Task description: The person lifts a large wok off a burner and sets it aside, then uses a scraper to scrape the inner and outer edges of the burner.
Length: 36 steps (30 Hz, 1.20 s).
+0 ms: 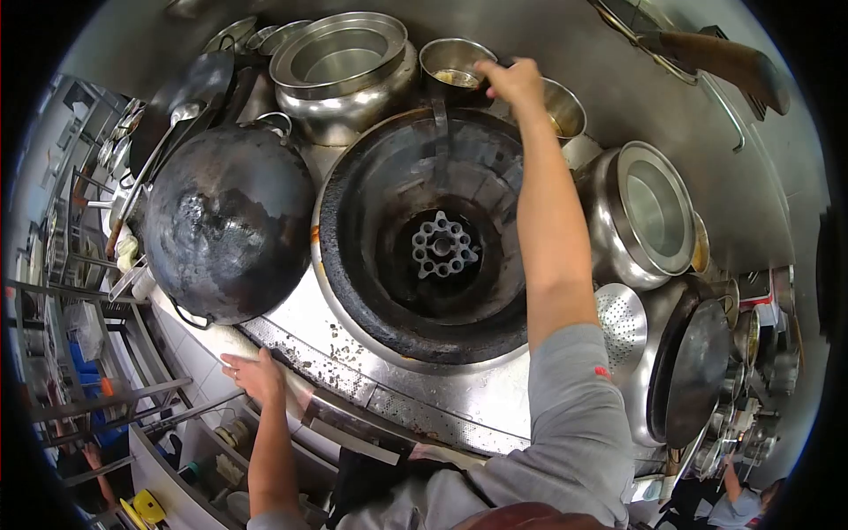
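Observation:
At the back of the stove, my right hand (517,81) reaches the right rim of a small metal pot (458,44) with some liquid in it. Its fingers are closed, and what they hold there is partly hidden. Below that arm gapes a round, blackened wok burner (340,291) with a ringed burner head (442,247) at its centre. My left hand (256,375) is by the stove's front edge, fingers stretched out, holding nothing. Just above it a large dark wok (230,221) lies upside down.
Large steel pots stand at the back left (344,119) and right (605,194). A perforated strainer (621,327) and a dark wok (698,375) are on the right. A ladle (185,112) leans at the left. Another person (738,503) is at lower right.

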Available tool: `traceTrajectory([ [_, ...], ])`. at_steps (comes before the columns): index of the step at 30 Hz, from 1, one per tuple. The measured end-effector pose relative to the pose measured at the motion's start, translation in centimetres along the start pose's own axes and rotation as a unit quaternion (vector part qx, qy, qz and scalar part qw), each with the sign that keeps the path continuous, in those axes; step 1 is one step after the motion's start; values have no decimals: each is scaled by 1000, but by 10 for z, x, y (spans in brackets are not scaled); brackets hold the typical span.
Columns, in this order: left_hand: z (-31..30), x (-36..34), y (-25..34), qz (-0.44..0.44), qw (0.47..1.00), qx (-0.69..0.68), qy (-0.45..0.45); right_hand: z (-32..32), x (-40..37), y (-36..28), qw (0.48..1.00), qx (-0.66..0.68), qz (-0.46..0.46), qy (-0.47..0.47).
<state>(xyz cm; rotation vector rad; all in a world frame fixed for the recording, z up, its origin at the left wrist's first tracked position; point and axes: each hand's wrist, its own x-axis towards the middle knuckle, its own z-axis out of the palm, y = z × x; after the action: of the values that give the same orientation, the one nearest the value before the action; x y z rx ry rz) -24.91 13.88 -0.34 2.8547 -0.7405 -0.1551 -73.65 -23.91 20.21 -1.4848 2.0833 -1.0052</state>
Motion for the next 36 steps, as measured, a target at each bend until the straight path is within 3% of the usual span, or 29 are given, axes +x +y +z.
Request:
traceTrajectory([
  [2, 2, -1, -1, 6, 1000, 3, 2, 24, 2, 13, 1000, -21, -1, 4],
  [7, -5, -6, 8, -12, 1000, 7, 0, -7, 6, -19, 1000, 0, 3, 1],
  [10, -3, -6, 6, -4, 1000, 5, 3, 46, 37, 15, 998, -68, -15, -13],
  [11, -1, -2, 8, -4, 1000, 2, 6, 44, 40, 12, 999, -20, -27, 35],
  [14, 8, 3, -1, 7, 1000, 8, 18, 0, 11, -19, 999, 22, -25, 10],
  [16, 17, 5, -11, 22, 999, 12, 37, 29, 23, 4, 996, 45, -8, 72],
  [18, 17, 6, -11, 17, 999, 13, 31, 10, 26, 4, 994, 95, 43, -37],
  [21, 0, -6, 6, 0, 1000, 14, 5, -24, 6, 1, 991, 130, -6, 42],
  [24, 0, -4, 1, -3, 1000, 21, 2, 13, 2, 30, 972, 230, -27, 43],
  [26, -1, -5, 5, 9, 1000, 22, 8, 42, -16, 40, 953, 301, -10, -30],
  [30, 1, 0, 4, -3, 999, 40, -7, 14, -14, 46, 945, 316, -2, -80],
  [34, 1, -3, 4, 0, 998, 55, 0, -8, -7, 65, 907, 339, 78, -236],
  [36, -1, -6, 3, 4, 999, 42, -5, -13, -17, 67, 931, 247, 98, -250],
])
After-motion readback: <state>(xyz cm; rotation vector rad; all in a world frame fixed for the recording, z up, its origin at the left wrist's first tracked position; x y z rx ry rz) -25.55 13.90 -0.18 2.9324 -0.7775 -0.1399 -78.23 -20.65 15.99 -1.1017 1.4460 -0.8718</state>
